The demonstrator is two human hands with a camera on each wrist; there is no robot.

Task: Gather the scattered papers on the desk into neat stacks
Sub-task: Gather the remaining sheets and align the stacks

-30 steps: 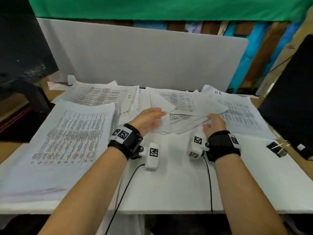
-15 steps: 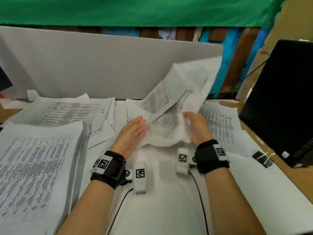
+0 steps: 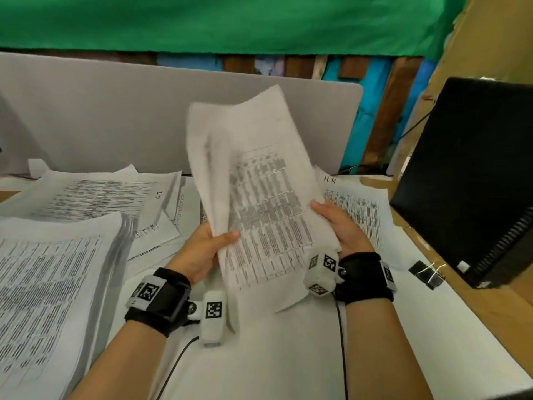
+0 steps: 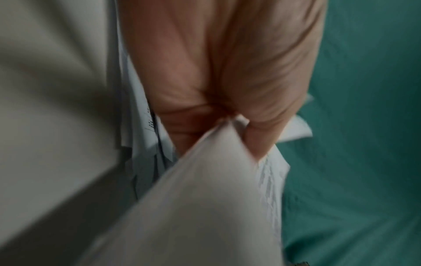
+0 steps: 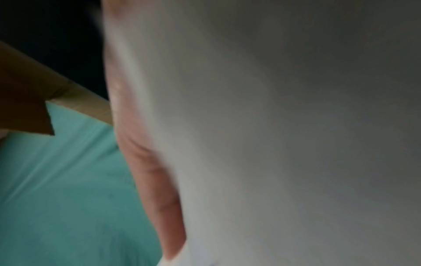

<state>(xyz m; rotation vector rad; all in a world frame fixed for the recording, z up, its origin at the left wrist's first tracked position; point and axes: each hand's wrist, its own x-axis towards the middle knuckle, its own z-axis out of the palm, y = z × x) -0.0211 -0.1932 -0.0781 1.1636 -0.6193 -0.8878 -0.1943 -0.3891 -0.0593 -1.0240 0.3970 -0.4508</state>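
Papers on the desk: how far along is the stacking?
Done: one tall stack sits squared at the left. In hand: the left hand and right hand grip a lifted sheaf. Left: loose overlapping sheets behind the stack and the sheet marked HR on the right.

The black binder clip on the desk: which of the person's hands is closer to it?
Right. The right hand, gripping the lifted sheaf of papers, is just left of the binder clip. The left hand holds the sheaf's other edge, farther away.
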